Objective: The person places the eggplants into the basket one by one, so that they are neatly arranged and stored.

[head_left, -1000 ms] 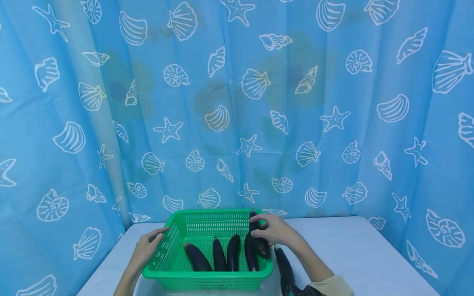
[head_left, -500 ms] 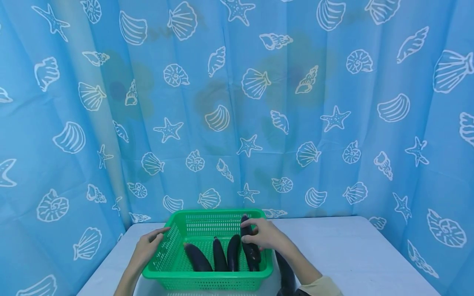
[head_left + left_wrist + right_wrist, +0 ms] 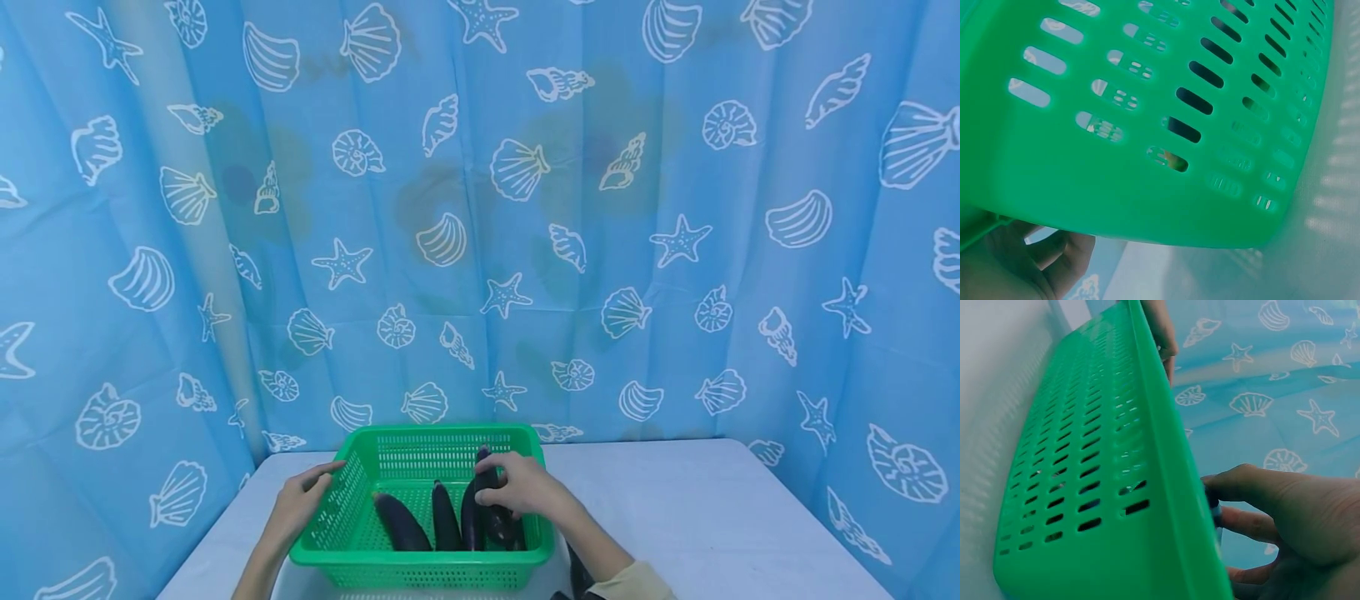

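In the head view a green plastic basket (image 3: pixel 420 557) with slotted walls holds several dark purple eggplants (image 3: pixel 401 523). My left hand (image 3: pixel 296 498) holds the basket's left rim, its index finger over the edge. My right hand (image 3: pixel 521 486) is over the basket's right part and pinches one eggplant (image 3: pixel 487 477) between thumb and fingers. That eggplant slants across the ones under it, stem end toward the back. In the right wrist view the basket wall (image 3: pixel 1085 444) hides most of the held eggplant beside my right hand (image 3: pixel 1272 525).
The basket stands on a white table (image 3: pixel 675 508). Outside it, right of the basket, another eggplant (image 3: pixel 578 575) lies partly hidden under my right forearm. A blue curtain (image 3: pixel 480 250) with white shell prints hangs behind and at both sides.
My right hand has carried its eggplant leftward and slightly lower, from the basket's right wall toward the other eggplants. My left hand has stayed at the rim.
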Demonstrator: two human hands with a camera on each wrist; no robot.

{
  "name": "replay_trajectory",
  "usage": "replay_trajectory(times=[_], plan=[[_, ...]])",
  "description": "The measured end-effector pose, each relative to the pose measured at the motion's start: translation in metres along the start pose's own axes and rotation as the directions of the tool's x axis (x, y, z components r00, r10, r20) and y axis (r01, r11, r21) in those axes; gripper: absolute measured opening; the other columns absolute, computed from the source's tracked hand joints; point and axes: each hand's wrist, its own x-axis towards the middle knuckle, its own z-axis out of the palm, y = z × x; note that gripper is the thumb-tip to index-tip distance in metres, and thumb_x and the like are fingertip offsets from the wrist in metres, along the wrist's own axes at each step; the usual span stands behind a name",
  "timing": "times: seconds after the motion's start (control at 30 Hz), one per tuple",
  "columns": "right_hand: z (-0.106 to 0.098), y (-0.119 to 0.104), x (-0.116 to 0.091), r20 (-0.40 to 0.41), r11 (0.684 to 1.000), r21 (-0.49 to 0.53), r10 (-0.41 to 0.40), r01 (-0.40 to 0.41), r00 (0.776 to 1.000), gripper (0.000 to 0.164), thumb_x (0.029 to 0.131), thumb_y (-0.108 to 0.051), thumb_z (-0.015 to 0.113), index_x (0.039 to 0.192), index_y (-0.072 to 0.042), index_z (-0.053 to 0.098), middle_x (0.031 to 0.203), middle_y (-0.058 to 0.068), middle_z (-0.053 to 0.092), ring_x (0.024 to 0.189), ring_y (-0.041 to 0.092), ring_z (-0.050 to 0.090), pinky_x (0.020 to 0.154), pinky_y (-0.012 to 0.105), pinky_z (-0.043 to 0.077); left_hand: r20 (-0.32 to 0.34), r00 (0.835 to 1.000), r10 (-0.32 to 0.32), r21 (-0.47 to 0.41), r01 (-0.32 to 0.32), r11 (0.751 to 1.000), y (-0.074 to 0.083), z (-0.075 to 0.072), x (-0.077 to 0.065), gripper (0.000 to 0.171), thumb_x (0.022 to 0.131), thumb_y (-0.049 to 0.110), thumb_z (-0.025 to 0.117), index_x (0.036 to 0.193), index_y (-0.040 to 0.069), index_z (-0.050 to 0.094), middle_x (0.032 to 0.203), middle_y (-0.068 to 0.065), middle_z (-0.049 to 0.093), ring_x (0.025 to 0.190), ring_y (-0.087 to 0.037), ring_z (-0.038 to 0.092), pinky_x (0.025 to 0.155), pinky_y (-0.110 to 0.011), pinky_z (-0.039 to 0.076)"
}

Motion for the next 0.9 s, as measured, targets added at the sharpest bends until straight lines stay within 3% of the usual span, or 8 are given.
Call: replay_trajectory(times=[0.1, 0.33, 0.53, 0.9], plan=[[0.004, 0.001, 0.002, 0.003, 1.0, -0.006, 0.005, -0.005, 1.0, 0.04, 0.087, -0.022, 0.074, 0.125, -0.011, 0.065, 0.108, 0.018, 0.069, 0.058, 0.017, 0.064, 0.053, 0.04, 0.06, -0.003, 1.0, 0.002, 0.003, -0.002, 1.0, 0.0, 0.0, 0.0, 0.04, 0.104, 0.021, 0.039, 0.139, 0.013, 0.057, 0.148, -0.025, 0.046, 0.135, -0.048, 0.042, 0.111, -0.061, 0.041], [0.011, 0.002, 0.004, 0.014, 1.0, 0.015, 0.012, -0.012, 1.0, 0.039, 0.087, -0.02, 0.074, 0.124, -0.011, 0.066, 0.124, 0.021, 0.064, 0.065, 0.017, 0.066, 0.053, 0.039, 0.06, -0.006, 1.0, -0.002, 0.015, 0.002, 1.0, 0.0, 0.001, 0.001, 0.041, 0.103, 0.022, 0.039, 0.139, 0.013, 0.057, 0.147, -0.025, 0.046, 0.135, -0.049, 0.042, 0.111, -0.062, 0.041], [0.015, 0.001, 0.005, 0.028, 0.999, 0.046, 0.014, -0.015, 1.0, 0.038, 0.087, -0.018, 0.073, 0.123, -0.01, 0.066, 0.123, 0.021, 0.064, 0.075, 0.019, 0.068, 0.052, 0.039, 0.061, -0.001, 1.0, -0.002, 0.015, 0.002, 1.0, -0.001, 0.001, 0.0, 0.041, 0.104, 0.022, 0.038, 0.14, 0.014, 0.056, 0.148, -0.025, 0.046, 0.136, -0.049, 0.041, 0.112, -0.062, 0.04], [0.024, -0.001, 0.014, 0.082, 0.996, 0.057, 0.065, -0.07, 0.995, 0.035, 0.087, -0.018, 0.074, 0.121, -0.013, 0.068, 0.129, 0.016, 0.061, 0.068, 0.02, 0.067, 0.056, 0.041, 0.062, -0.005, 1.0, 0.0, 0.017, 0.0, 1.0, 0.0, 0.001, 0.0, 0.04, 0.104, 0.022, 0.039, 0.139, 0.014, 0.057, 0.147, -0.025, 0.047, 0.134, -0.048, 0.043, 0.109, -0.061, 0.043]])
